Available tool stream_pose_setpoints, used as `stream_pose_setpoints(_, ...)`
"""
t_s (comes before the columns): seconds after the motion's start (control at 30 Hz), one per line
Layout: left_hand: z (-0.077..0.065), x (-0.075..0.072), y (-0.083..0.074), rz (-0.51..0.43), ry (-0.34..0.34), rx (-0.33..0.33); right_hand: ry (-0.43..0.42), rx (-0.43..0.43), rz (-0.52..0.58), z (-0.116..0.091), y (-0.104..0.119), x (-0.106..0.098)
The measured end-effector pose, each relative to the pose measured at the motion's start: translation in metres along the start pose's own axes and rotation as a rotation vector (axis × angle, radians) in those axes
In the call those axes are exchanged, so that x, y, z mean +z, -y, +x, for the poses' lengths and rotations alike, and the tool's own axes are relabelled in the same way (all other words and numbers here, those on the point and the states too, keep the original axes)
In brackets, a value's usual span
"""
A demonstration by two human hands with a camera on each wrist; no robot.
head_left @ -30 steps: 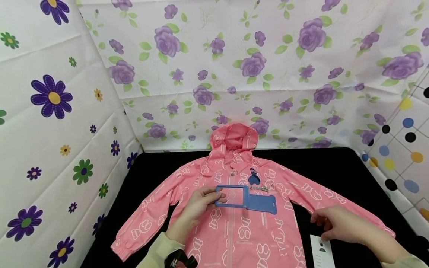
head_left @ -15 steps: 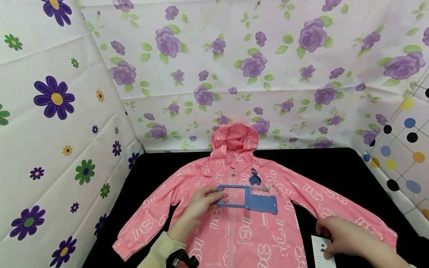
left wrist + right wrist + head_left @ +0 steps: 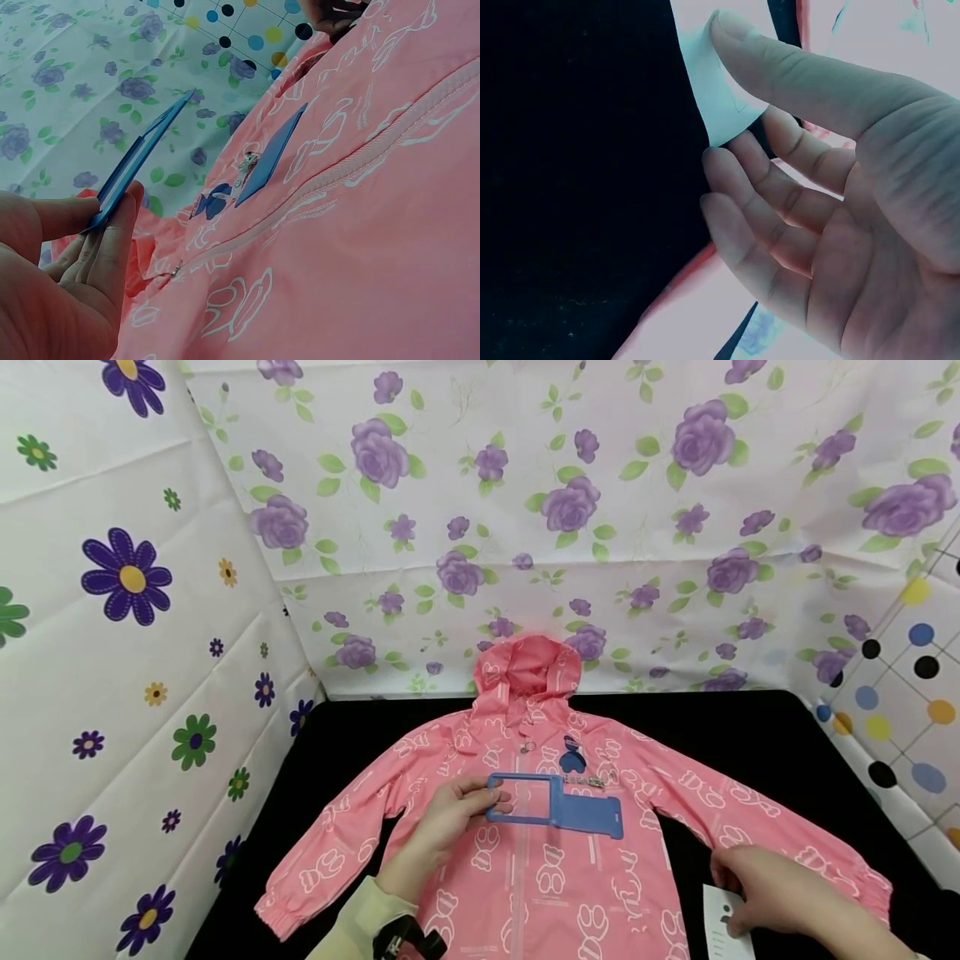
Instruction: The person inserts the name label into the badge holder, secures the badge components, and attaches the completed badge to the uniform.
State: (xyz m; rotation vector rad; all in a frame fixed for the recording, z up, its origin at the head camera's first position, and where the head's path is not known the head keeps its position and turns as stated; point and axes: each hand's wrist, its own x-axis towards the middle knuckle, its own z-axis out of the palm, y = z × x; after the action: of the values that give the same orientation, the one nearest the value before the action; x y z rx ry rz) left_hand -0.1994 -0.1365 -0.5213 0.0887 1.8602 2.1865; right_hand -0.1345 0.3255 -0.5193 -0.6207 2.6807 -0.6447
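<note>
My left hand [image 3: 450, 818] pinches the left side of a blue rectangular badge-holder frame [image 3: 525, 776] above a pink hooded jacket [image 3: 480, 868]. In the left wrist view the frame [image 3: 142, 154] is tilted, between thumb and fingertips. Apart from it, a blue flat badge-holder panel [image 3: 592, 816] lies on the jacket's chest, beside a metal clip [image 3: 596, 782]. At lower right, my right hand [image 3: 772, 889] pinches a white printed card [image 3: 723, 943]. The right wrist view shows the thumb on the face of the card [image 3: 712, 82] and fingers behind it.
The jacket is spread with both sleeves out on a black table surface [image 3: 360, 714]. A dark blue heart-shaped piece [image 3: 572, 762] sits on its chest. Patterned cloth walls [image 3: 420, 527] rise at the back, left and right.
My right hand has moved slightly right and down, and its thumb now presses on the card, which it pinches. The left hand holds the frame in nearly the same place.
</note>
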Motion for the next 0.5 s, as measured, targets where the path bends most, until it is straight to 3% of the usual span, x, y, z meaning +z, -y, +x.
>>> stream_pose_setpoints(0.23,0.0003,-0.0006,0.0022,-0.003,0.018,0.006,0.011,-0.017,0.052,-0.0001,-0.0043,-0.0001)
stream_pose_setpoints(0.5,-0.0029,-0.0018,0.0015,-0.009,0.022,0.003,-0.028,-0.046,-0.005,-0.0016,-0.0063,-0.0006)
